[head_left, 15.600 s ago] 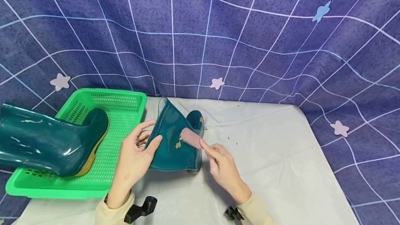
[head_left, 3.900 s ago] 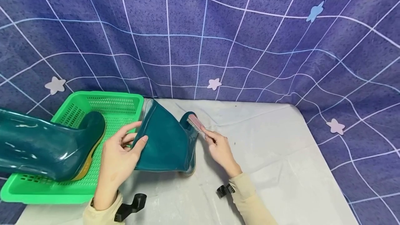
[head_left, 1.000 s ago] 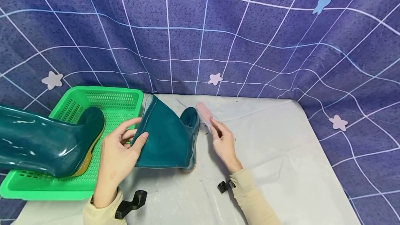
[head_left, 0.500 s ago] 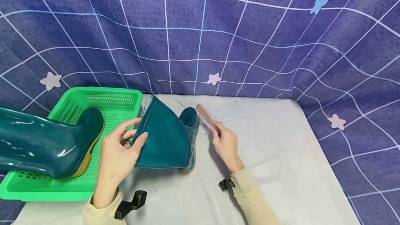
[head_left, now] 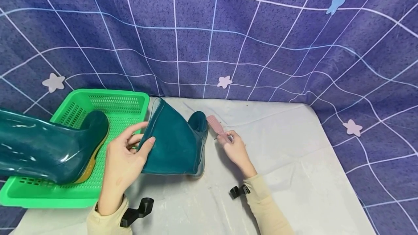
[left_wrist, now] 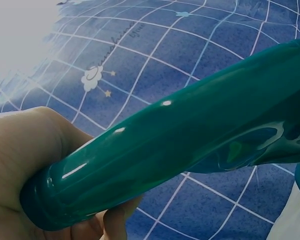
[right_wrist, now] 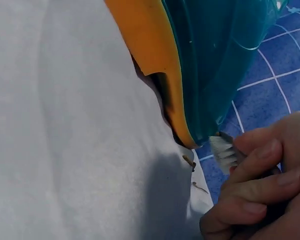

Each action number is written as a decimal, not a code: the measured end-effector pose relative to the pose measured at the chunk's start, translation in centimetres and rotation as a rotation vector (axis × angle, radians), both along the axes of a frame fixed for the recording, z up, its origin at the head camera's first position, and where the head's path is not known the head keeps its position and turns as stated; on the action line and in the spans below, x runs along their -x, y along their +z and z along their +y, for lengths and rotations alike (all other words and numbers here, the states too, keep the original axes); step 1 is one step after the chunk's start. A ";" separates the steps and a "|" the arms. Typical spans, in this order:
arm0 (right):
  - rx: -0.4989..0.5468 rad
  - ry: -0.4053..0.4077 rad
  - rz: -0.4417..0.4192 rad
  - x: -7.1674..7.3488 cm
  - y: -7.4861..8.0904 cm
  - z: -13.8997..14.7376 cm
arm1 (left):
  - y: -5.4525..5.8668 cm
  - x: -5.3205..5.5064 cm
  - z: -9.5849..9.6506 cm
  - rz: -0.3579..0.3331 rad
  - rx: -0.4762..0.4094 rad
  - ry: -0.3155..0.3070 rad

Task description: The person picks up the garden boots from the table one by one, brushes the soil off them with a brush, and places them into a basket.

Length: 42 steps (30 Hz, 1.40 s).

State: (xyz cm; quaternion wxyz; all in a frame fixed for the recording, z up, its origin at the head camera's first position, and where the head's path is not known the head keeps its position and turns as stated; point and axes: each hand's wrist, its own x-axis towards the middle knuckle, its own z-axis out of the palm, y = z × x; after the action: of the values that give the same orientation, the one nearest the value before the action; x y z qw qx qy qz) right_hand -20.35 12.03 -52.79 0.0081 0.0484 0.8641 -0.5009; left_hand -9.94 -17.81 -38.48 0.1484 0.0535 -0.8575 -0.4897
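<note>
A dark green rubber boot (head_left: 171,144) stands on the white-covered table, its shaft leaning left. At the shaft's top edge, my left hand (head_left: 125,160) pinches the rim, thumb on the near face; the left wrist view has the glossy shaft (left_wrist: 155,145) reaching away from the palm. My right hand (head_left: 236,151) grips a pink brush (head_left: 214,123) by its handle, just right of the boot's toe. White bristles (right_wrist: 222,152) show in the right wrist view, close to the boot's tip and its orange sole (right_wrist: 155,45). Whether they touch the boot I cannot tell.
A green perforated basket (head_left: 128,106) stands at the left, with a second green boot (head_left: 49,148) lying across it. Small brown bits (right_wrist: 189,161) lie on the white cloth (head_left: 277,177) near the toe. A blue-purple grid curtain (head_left: 196,39) hangs behind the table.
The brush has gone from the shaft to the toe, then off to its right, turning in my right hand. The brown patch on the shaft no longer shows. My left hand keeps its hold.
</note>
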 end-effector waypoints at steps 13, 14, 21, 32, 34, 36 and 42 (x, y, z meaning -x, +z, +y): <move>0.107 0.196 -0.019 -0.3 0.0 0.4 | 0.0 0.0 -0.1 0.002 0.001 -0.008; 0.083 0.206 0.009 0.0 -0.7 0.6 | 0.0 0.0 -0.1 0.002 0.002 -0.008; -0.144 0.292 0.071 -0.2 -0.5 0.8 | 0.1 -0.1 0.0 0.003 0.007 -0.005; -0.354 0.258 0.172 -0.8 0.4 0.2 | 0.3 -0.3 0.8 0.017 0.022 -0.006; -0.421 0.285 0.116 -1.3 1.0 -0.2 | 0.3 -0.4 1.0 0.023 0.021 -0.010; -0.523 0.290 0.073 -1.6 1.0 -0.3 | 0.3 -0.5 1.1 0.030 0.017 -0.013; -0.486 0.288 0.126 -2.1 2.8 -0.4 | 0.5 -0.6 1.4 0.036 -0.008 -0.045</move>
State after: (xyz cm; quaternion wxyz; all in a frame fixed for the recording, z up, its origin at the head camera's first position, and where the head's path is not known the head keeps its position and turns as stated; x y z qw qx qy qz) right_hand -18.27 11.61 -49.96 0.0136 -0.1054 0.9556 -0.2749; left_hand -9.30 -16.40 -37.94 0.1524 0.0259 -0.8538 -0.4972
